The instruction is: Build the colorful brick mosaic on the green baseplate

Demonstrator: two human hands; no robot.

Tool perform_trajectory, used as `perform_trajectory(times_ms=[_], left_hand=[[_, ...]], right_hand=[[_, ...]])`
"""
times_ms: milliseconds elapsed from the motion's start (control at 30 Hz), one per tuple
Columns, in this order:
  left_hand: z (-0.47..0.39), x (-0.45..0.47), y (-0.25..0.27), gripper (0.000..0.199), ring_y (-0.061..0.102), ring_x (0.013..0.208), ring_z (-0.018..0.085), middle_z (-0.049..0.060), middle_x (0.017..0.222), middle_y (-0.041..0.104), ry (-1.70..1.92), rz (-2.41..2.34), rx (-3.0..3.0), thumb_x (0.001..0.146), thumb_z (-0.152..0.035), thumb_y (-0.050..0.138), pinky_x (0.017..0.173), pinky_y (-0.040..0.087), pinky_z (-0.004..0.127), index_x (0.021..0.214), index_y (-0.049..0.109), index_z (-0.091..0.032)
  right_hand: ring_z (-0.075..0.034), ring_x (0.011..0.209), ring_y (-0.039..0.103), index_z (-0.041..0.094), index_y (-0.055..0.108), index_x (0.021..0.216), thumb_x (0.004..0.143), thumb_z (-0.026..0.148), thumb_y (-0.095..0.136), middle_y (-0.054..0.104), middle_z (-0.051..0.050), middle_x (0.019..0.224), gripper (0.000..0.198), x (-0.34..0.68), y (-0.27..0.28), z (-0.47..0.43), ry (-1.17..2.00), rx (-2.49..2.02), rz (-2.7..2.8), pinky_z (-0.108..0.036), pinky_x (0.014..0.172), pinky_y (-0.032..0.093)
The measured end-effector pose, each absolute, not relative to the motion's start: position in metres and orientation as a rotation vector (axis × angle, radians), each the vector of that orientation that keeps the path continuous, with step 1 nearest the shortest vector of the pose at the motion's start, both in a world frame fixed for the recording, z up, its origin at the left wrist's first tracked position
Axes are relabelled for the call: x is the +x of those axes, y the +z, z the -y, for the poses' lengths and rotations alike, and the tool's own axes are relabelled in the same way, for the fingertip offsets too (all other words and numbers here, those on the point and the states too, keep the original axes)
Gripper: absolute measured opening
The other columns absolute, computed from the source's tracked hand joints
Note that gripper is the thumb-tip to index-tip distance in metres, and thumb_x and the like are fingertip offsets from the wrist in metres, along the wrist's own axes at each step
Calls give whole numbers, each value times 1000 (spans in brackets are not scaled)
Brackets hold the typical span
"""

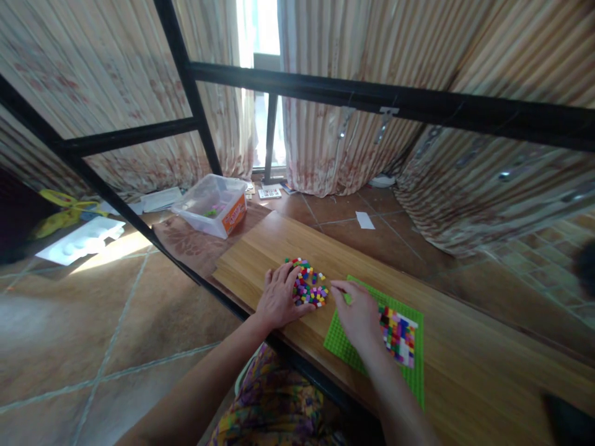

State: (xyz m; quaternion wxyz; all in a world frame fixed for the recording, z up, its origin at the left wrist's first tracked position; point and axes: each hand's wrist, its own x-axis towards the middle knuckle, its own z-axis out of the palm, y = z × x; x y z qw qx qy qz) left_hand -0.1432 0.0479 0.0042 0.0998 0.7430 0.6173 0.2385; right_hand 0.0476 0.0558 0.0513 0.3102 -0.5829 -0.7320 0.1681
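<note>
Right hand (pixel 359 314): thumb and forefinger nearly meeting; any hold unclear. Left hand (pixel 277 298): fingers spread, gripping nothing visible, beside loose bricks (pixel 313 293); sweeping could scatter them. Behind right fingers: green baseplate (pixel 338 341); brushing might dislodge set bricks (pixel 403 337).

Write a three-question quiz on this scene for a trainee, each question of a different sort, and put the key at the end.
1. True or false: the left hand is at the pile of small bricks on the wooden table.

2. Which thing lies beneath the right hand?
A) a yellow bowl
B) a green board
C) a clear box

3. Fill the gap: the clear box has an ____ label on its side.

Key: 1. True. 2. B. 3. orange.
</note>
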Motion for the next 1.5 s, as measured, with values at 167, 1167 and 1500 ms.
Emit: perform_trajectory(times_ms=[167,1167,1500], left_hand=[[-47,-145,6,89,35,137,32,16,148,40,732,-1782,2173,68,-58,71,114,20,53,141,38,-19],[-42,-155,12,55,50,122,28,13,130,57,1193,-1643,1917,82,-49,61,105,37,47,129,52,-20],[13,-105,45,24,55,70,14,2,75,63,1135,-1164,1195,82,-42,63,67,45,24,83,65,-18]], right_hand=[[-20,94,61,20,73,94,88,23,52,72,-6,96,22,19,32,-77,398,-1656,2101,-31,87,41],[-25,95,57,17,64,98,92,22,45,66,-11,98,20,18,38,-61,248,-1491,2116,-38,85,43],[-19,90,65,21,62,104,95,21,42,69,-7,97,22,36,45,26,503,-1352,1915,-33,80,51]])
